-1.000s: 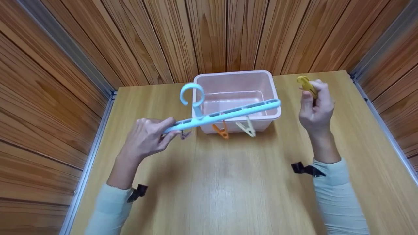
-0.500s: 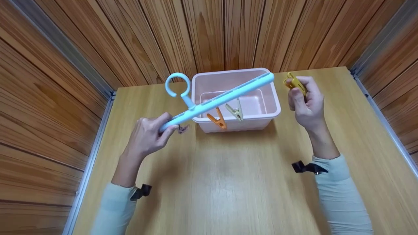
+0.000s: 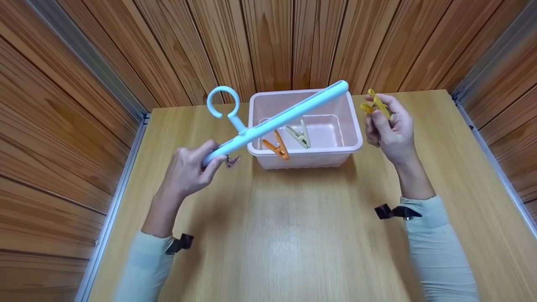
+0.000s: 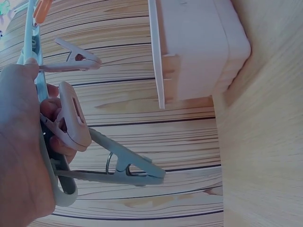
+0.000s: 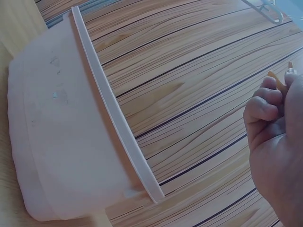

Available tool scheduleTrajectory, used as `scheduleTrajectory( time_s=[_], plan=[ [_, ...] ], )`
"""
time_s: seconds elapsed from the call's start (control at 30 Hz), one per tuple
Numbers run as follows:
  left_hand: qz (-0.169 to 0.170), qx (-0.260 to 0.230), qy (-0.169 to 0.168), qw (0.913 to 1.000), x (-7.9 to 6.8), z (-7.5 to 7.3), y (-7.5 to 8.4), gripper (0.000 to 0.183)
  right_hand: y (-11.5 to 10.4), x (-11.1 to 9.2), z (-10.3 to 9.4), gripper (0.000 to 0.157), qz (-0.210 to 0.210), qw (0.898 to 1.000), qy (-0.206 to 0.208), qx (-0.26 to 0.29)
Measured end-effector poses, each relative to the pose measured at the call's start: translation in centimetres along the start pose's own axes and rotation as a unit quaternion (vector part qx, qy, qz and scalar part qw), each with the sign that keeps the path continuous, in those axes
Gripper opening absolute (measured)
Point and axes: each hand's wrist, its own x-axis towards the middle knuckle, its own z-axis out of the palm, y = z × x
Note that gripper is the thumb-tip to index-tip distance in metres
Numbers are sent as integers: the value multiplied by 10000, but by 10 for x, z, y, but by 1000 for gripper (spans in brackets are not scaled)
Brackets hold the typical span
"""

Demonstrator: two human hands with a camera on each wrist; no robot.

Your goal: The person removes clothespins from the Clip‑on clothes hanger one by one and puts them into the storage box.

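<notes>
Head cam: I've got the left hand (image 3: pixel 184 173) curled round the near end of a light-blue clip hanger (image 3: pixel 279 121), slanting over the pink bin (image 3: pixel 310 161). An orange clothespin (image 3: pixel 281 151) and a pale green clothespin (image 3: pixel 303 137) hang off it. The right hand (image 3: pixel 393 132) pinches a yellow clothespin (image 3: pixel 381 108), apart from the hanger. My guess: I'm moving pins on or off, can't tell which. Next probably needs a steady hanger plus a controlled squeeze or release.

Left wrist cam: shows pins the head cam mostly hides: two pink clothespins (image 4: pixel 75 120) and a grey-green clothespin (image 4: pixel 130 169).

Right wrist cam: mostly bin wall; just slivers of yellow between thumb and fingers.
</notes>
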Motion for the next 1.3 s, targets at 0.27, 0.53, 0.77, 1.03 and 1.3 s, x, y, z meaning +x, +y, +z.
scheduleTrajectory(
  time_s=[0.27, 0.53, 0.77, 1.03, 1.3],
  plan=[
    [-14, -90, 34, 10000, 2, 0, 1, 23, 5, 8, -4, 20, 422, 9985, 19, 350],
    [1, -26, 61, 10000, 3, 1, 1, 30, 14, 19, -7, 23, 782, 9969, -69, 103],
    [-152, -26, 55, 9999, 3, 0, 0, 20, 18, 35, -10, 26, 912, 9940, -245, -551],
    [-198, -32, 13, 9998, 3, -2, 1, 18, 26, 60, -4, 26, 1174, 9880, -360, -934],
    [-284, -35, 25, 9996, 4, -2, 1, 18, 35, 78, 1, 29, 1615, 9709, -852, -1547]
  ],
)
